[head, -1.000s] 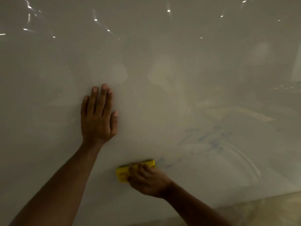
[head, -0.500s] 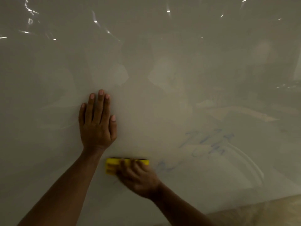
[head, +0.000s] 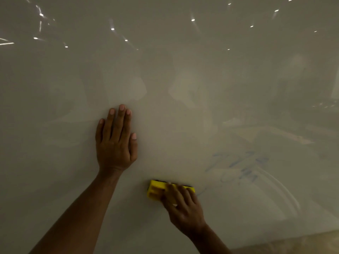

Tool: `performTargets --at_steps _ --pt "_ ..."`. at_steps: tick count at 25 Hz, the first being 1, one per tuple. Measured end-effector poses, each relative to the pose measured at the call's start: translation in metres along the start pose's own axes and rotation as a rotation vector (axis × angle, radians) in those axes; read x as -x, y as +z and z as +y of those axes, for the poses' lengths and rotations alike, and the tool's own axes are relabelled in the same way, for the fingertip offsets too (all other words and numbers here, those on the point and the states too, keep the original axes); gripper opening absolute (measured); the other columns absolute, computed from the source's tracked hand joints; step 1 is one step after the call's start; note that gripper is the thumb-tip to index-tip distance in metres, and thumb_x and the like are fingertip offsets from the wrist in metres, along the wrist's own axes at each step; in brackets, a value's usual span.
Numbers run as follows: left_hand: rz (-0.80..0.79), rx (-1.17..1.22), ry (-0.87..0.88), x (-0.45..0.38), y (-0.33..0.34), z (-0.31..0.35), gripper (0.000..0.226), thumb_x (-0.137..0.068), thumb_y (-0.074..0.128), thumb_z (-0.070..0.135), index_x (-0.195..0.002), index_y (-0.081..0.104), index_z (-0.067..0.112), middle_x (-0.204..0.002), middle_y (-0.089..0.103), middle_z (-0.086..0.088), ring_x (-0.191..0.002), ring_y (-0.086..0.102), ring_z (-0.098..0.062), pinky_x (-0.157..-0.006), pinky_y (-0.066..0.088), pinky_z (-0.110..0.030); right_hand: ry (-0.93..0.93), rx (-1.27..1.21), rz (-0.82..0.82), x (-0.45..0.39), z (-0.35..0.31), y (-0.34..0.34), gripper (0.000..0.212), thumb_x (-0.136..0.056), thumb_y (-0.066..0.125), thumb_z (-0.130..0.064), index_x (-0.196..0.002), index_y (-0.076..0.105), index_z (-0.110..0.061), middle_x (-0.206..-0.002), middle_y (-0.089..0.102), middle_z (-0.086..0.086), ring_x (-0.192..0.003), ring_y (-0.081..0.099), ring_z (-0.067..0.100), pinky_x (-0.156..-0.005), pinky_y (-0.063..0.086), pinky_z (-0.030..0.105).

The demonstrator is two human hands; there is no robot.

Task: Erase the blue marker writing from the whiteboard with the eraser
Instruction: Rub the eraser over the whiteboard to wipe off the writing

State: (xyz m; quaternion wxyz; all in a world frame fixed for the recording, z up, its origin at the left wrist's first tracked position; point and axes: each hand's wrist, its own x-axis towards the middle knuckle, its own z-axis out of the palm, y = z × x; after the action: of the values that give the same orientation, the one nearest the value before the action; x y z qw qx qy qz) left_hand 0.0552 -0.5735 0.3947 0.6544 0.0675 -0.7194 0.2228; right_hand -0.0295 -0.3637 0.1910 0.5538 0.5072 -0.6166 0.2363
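Eraser swinging back right, toward the blue that's left

Our board [head: 183, 79] shows smeared blue writing [head: 244, 167] up and right of our right hand [head: 183, 208]; a faint stroke sits just right of it. Our left hand [head: 115, 142] stays flat, fingers spread, holding nothing. We've slid the eraser [head: 157, 189] rightward since half a second ago; fingers curled over it, its long axis lies level, left to right.

Dim, low light overall. Glossy pale wall panel [head: 183, 52] fills nearly the whole view, with small ceiling-light reflections [head: 193, 20] scattered along the top and hazy, blurred room reflections across the middle. Strip of mottled tan floor [head: 293, 244] shows at bottom right.
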Motion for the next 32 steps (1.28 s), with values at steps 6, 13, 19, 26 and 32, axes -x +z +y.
performTargets --at_steps 6,13,19,26,32 --pt "-0.006 0.028 -0.013 0.004 -0.002 0.001 0.063 -0.109 0.04 0.03 -0.167 0.038 0.005 -0.173 0.036 -0.013 -0.161 0.033 -0.034 -0.131 0.025 -0.052 -0.372 0.004 -0.093 -0.035 0.031 -0.019 0.019 -0.103 0.068 -0.021 -0.121 0.073 -0.02 -0.134 0.067 0.017 -0.114 0.067 0.035 -0.108 0.044 0.046" --pt "0.004 0.04 -0.004 0.007 0.001 -0.002 0.064 -0.111 0.04 0.032 -0.17 0.03 0.01 -0.177 0.026 -0.008 -0.164 0.027 -0.031 -0.131 0.024 -0.051 -0.195 -0.013 -0.051 -0.03 0.015 -0.009 0.029 -0.092 0.077 -0.018 -0.121 0.077 -0.022 -0.131 0.071 0.018 -0.106 0.068 0.037 -0.099 0.05 0.047" --pt "0.007 0.06 -0.007 0.007 0.002 -0.001 0.064 -0.11 0.041 0.031 -0.17 0.032 0.009 -0.175 0.033 -0.011 -0.162 0.031 -0.033 -0.129 0.027 -0.054 -0.29 0.029 -0.136 0.0 0.046 -0.033 0.015 -0.103 0.069 -0.025 -0.114 0.078 -0.026 -0.135 0.071 0.011 -0.109 0.072 0.034 -0.1 0.055 0.044" --pt "0.026 0.064 0.003 0.007 0.001 0.001 0.063 -0.11 0.041 0.03 -0.169 0.034 0.008 -0.173 0.037 -0.013 -0.16 0.036 -0.035 -0.13 0.025 -0.053 -0.291 0.064 -0.177 0.011 0.046 -0.037 0.009 -0.105 0.064 -0.022 -0.111 0.07 -0.023 -0.126 0.073 0.015 -0.103 0.07 0.035 -0.103 0.05 0.047" --pt "0.024 0.071 0.004 0.007 0.005 -0.001 0.064 -0.109 0.043 0.03 -0.169 0.034 0.008 -0.175 0.035 -0.012 -0.162 0.033 -0.035 -0.13 0.025 -0.053 -0.184 0.162 -0.011 -0.043 0.112 -0.068 0.039 -0.084 0.088 -0.022 -0.12 0.073 -0.024 -0.134 0.069 0.019 -0.109 0.07 0.038 -0.096 0.053 0.047"
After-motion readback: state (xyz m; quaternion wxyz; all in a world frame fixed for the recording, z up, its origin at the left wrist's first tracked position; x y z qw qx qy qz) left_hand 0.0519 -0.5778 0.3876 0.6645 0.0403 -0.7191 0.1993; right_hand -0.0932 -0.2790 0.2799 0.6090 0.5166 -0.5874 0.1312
